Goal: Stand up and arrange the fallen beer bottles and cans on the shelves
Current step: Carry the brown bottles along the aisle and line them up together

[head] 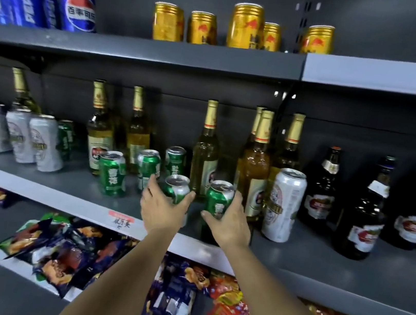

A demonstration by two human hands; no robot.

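Observation:
On the middle shelf (66, 191) my left hand (162, 208) wraps an upright green beer can (177, 189). My right hand (231, 221) grips a second upright green can (219, 199) just to its right. Three more green cans (112, 172) stand upright behind and to the left. Tall pale beer bottles (205, 154) stand in a row at the back. A white can (285, 204) stands right of my right hand. Dark bottles (364, 207) stand further right. White cans (44, 142) stand grouped at the left.
The top shelf carries blue cola cans (79, 7) at the left and gold cans (245, 26) in the middle. Below the beer shelf lie snack bags (74, 248), with red packets (232, 314) at the lower right. A price label (121, 221) is stuck on the shelf's front edge.

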